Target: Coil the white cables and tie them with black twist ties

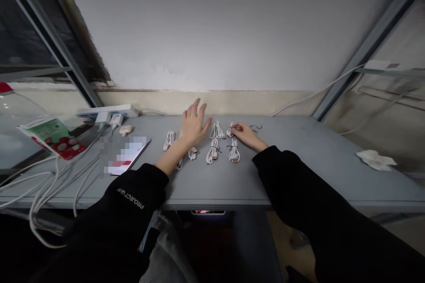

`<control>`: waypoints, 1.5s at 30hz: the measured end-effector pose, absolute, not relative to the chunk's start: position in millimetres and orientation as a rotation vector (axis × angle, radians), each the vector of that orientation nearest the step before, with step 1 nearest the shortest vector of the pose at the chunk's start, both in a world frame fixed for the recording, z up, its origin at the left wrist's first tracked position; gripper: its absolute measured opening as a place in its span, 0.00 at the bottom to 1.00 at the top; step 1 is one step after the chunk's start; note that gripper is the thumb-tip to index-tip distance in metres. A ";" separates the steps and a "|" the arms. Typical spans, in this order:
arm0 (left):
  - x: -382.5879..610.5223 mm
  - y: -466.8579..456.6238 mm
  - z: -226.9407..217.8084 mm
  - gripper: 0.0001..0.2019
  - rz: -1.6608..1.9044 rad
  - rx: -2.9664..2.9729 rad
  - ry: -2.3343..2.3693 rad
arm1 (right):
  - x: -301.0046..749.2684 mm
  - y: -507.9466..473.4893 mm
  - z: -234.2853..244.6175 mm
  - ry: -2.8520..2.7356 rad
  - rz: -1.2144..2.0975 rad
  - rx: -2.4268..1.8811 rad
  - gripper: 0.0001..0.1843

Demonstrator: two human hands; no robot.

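My left hand (193, 124) is raised over the desk with its fingers spread, holding nothing. Beneath and around its wrist lie coiled white cables, one bundle (169, 140) to the left and another (192, 153) to the right. My right hand (245, 134) pinches a coiled white cable (229, 131) at the back of the right-hand column; the fingertips cover part of it. Between the hands lies a loosely coiled white cable (217, 131) with no dark tie visible. Closer to me are two bundles bound with black ties, a left one (212, 152) and a right one (234, 153).
Loose black ties (256, 128) lie beyond my right hand. At left are a phone (128, 159), a power strip (122, 109) with plugged-in chargers, a red and green packet (56, 138) and trailing white cords (49, 181). Crumpled tissue (376, 160) sits far right on the grey desk (305, 163).
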State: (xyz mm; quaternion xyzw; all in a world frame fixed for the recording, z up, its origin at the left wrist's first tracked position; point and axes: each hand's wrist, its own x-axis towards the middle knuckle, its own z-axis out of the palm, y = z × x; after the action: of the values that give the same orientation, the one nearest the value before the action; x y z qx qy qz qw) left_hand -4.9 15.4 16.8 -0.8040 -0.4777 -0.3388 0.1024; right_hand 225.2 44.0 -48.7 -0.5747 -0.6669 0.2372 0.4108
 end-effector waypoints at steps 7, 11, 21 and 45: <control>18.3 -0.3 -0.3 0.21 -1.039 -2.644 -1.268 | 222.0 43.6 -46.6 -1.543 0.451 -1.338 0.09; 18.8 -1.5 0.2 0.20 -1.189 -2.720 -1.298 | 207.9 25.6 -30.3 -1.592 0.062 -1.108 0.07; 23.3 1.7 -8.8 0.21 -1.656 -2.916 -1.212 | 180.2 -6.7 -19.0 -1.862 -0.266 -0.735 0.05; 23.5 6.0 -8.0 0.24 -1.661 -3.054 -1.374 | 178.5 -10.4 -22.8 -1.855 -0.182 -0.781 0.08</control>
State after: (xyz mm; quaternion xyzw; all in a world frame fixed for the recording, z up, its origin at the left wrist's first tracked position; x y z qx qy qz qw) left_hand 23.5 6.0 -8.0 -0.7809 -0.3514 -0.4246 -0.2939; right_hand 178.5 -10.4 -22.8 -0.3275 -0.7776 -0.0762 0.5313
